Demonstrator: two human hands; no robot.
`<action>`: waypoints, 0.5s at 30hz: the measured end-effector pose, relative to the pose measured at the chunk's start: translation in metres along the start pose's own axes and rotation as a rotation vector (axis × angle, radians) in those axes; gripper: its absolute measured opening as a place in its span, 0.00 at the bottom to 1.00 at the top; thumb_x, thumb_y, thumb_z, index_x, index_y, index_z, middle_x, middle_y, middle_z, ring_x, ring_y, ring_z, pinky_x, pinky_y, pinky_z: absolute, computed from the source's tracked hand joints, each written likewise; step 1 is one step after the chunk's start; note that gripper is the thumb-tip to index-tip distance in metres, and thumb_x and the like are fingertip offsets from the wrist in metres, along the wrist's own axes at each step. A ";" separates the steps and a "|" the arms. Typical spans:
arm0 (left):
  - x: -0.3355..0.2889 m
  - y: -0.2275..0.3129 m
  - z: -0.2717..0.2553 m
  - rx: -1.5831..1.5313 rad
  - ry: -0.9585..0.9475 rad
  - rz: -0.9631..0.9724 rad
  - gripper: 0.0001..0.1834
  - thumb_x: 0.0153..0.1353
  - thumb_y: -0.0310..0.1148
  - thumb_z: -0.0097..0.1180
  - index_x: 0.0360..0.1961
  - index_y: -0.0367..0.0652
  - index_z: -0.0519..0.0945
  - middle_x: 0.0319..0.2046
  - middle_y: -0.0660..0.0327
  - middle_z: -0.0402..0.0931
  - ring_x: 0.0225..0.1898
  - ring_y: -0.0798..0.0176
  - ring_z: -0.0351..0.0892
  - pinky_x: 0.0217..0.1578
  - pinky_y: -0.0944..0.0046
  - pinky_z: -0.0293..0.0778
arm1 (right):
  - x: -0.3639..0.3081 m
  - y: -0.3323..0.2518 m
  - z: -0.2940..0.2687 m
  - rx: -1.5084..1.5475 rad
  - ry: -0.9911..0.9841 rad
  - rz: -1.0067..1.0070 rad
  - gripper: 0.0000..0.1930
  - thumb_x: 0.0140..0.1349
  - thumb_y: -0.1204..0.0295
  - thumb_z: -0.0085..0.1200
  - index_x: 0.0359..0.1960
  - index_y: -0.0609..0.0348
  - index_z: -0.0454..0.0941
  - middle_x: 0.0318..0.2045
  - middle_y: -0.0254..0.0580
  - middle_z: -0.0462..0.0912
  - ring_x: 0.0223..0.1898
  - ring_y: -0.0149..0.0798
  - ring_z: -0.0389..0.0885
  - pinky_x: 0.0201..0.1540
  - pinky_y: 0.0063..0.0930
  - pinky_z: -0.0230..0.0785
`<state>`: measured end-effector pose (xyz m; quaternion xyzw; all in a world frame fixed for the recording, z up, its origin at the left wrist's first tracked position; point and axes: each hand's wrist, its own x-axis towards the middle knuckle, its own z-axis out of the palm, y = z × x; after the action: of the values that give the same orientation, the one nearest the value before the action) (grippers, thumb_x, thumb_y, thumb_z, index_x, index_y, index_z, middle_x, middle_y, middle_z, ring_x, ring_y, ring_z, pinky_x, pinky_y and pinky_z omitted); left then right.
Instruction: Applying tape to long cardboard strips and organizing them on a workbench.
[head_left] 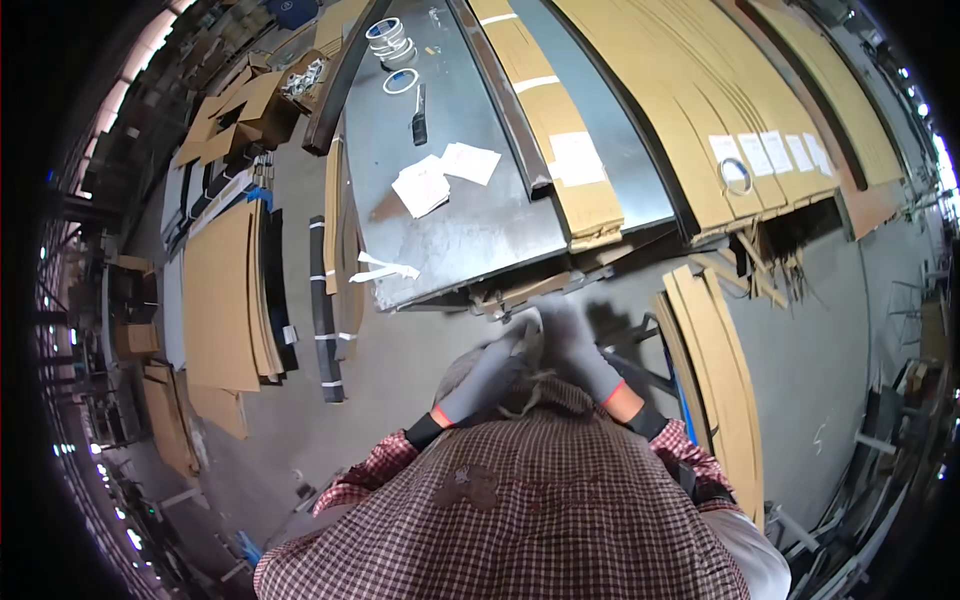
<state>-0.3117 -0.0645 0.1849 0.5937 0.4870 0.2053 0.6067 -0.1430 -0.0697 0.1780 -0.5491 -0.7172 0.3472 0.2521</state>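
Both hands are working together just below the near edge of the metal table [470, 225], held close in front of the checked shirt [520, 500]. Likely kept low and tight to the body so they can pull against each other.

Left hand [490, 375], grey glove with a red cuff: it is reaching up and inward, fingers curling toward the right hand. Right hand [575, 345], same glove: it is coming in from the other side, fingers pointing up-left, overlapping the left at the fingertips. Both are motion-blurred.

Between the fingertips there is a pale strip [530, 335], possibly a glove edge or a bit of tape; too blurred to say which. Both hands look closed around it, but I cannot tell whether either one is actually clamping it.

Relative to the grip:
- Just above: the table edge, with white paper scraps [385, 270] hanging off its corner up-left.
- Further up: loose white sheets [440, 175], a black-handled tool [419, 115] and tape rolls [390, 45] are sitting at the far end, well out of reach.
- Up-right: long cardboard sheets [680, 110] are lying stacked across the bench, with white labels and a tape ring on top.
- Right: more cardboard strips [715, 370] are leaning near the floor.
- Left, well apart: flat cardboard stacks [225, 295] are lying on the floor.

Forearms are entering from the lower edge, elbows out, wrists converging.
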 end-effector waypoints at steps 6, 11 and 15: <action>0.064 -0.103 -0.039 -0.897 -0.156 -0.340 0.24 0.74 0.51 0.39 0.40 0.41 0.78 0.29 0.63 0.77 0.27 0.61 0.78 0.28 0.61 0.76 | -0.011 -0.003 -0.039 1.126 0.076 0.335 0.33 0.63 0.77 0.56 0.69 0.63 0.58 0.54 0.44 0.74 0.56 0.35 0.74 0.58 0.28 0.67; 0.085 -0.121 0.019 -0.472 0.079 -0.084 0.19 0.68 0.38 0.52 0.56 0.40 0.72 0.35 0.63 0.78 0.33 0.65 0.77 0.39 0.64 0.75 | -0.026 0.042 0.053 1.216 -0.043 0.597 0.23 0.65 0.77 0.55 0.60 0.67 0.65 0.41 0.44 0.79 0.37 0.32 0.78 0.35 0.23 0.73; 0.076 -0.127 0.006 -0.612 -0.006 -0.141 0.27 0.68 0.33 0.50 0.66 0.35 0.65 0.50 0.57 0.73 0.47 0.64 0.73 0.48 0.60 0.71 | 0.001 0.077 0.044 1.467 0.054 0.876 0.10 0.65 0.78 0.52 0.47 0.66 0.75 0.33 0.44 0.84 0.20 0.30 0.78 0.22 0.22 0.72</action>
<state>-0.3154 -0.0318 0.0402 0.3490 0.4409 0.2977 0.7715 -0.1292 -0.0662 0.0907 -0.4830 -0.0277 0.7765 0.4038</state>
